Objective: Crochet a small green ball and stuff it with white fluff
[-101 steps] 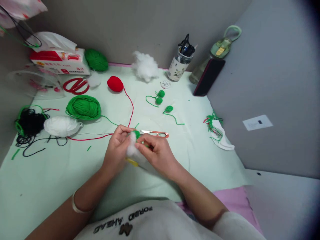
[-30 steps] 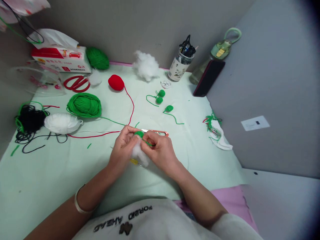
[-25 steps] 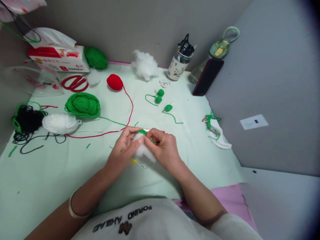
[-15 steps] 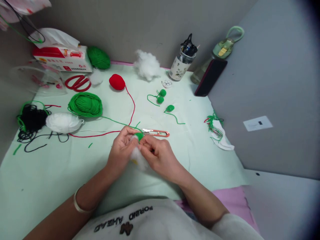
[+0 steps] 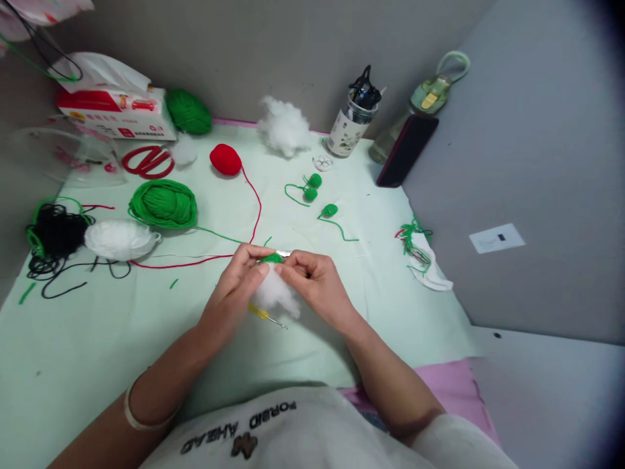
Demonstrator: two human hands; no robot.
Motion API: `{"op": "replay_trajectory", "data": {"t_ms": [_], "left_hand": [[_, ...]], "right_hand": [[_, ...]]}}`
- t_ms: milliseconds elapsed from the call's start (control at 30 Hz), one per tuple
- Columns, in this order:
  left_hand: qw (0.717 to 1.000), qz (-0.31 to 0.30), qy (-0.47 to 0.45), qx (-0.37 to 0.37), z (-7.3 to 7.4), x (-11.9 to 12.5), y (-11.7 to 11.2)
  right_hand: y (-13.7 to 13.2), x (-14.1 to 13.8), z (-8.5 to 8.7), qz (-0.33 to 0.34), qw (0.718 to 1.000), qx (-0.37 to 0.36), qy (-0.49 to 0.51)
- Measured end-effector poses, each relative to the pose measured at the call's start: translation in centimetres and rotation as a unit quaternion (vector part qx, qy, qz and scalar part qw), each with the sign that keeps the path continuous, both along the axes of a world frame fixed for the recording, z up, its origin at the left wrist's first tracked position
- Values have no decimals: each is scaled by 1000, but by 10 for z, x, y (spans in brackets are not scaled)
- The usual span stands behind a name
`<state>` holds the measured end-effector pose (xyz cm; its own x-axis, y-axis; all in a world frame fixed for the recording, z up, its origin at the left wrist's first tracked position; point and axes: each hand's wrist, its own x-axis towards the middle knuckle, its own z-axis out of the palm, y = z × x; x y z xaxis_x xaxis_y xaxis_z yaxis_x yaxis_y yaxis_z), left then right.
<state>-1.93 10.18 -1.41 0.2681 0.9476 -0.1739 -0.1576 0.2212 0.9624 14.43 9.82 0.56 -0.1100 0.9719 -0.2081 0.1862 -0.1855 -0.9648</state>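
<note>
My left hand (image 5: 234,290) pinches a small green crocheted piece (image 5: 271,258) over the pale green table cover (image 5: 97,339). My right hand (image 5: 315,283) meets it from the right, fingers pinched on a tuft of white stuffing (image 5: 274,294) that hangs below the green piece. A green strand (image 5: 217,233) runs from the piece to a green yarn ball (image 5: 163,204). A yellow-handled crochet hook (image 5: 266,316) lies under my hands. The snips are mostly hidden behind my fingers.
Red yarn ball (image 5: 225,159), white yarn (image 5: 118,239), black yarn (image 5: 55,234), red scissors (image 5: 146,161), tissue box (image 5: 116,114) at left. Stuffing clump (image 5: 284,127), jar (image 5: 352,120), phone (image 5: 407,151), bottle (image 5: 430,94) at back. Three small green crocheted balls (image 5: 312,187) and yarn scraps (image 5: 417,251) at right.
My hands have kept working the stuffing and green piece together, shifting slightly up and over the snips. The crochet hook now shows beneath the stuffing.
</note>
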Motion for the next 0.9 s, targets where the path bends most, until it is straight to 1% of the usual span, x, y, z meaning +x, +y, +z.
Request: {"op": "replay_trajectory", "data": {"t_ms": [67,133,233,267,333,367,467,567,633,700,733,767,800,833,900], "left_hand": [[1000,-13,-20,-7,1,-4,2],[999,-17,-33,-2,0,-7,4],[998,-36,-51,-7,-3,-9,8],[998,-33,-54,-9,-4,-9,8],[998,-2,-58,-12,-6,-6,9],[998,22,-59,-12,-7,-3,8],[995,80,-58,-7,-8,4,8],[990,121,-67,-3,-7,6,13],[984,163,-77,11,-3,1,21],[971,220,-84,42,4,-10,30],[963,248,-84,59,8,-16,35],[955,275,-84,79,12,-22,40],[943,305,-83,101,16,-28,43],[934,326,-80,120,20,-32,46],[925,346,-64,141,25,-37,48]], "right_hand": [[0,0,1,2,1000,6,-15],[1,3,2,18,999,18,-30],[2,7,4,64,998,0,-1],[1,8,5,77,997,-10,13],[-2,5,6,88,996,-12,14],[-4,2,6,88,996,1,-6],[-9,-8,4,82,992,50,-80],[-6,-11,0,75,990,85,-84],[-3,-5,0,46,985,132,-103],[-1,3,1,-16,964,207,-165],[-1,6,1,-46,947,246,-201],[-2,8,1,-60,929,280,-234],[-4,8,1,-48,915,304,-261],[-7,6,1,-10,905,318,-282],[-13,-3,-2,113,886,315,-321]]}}
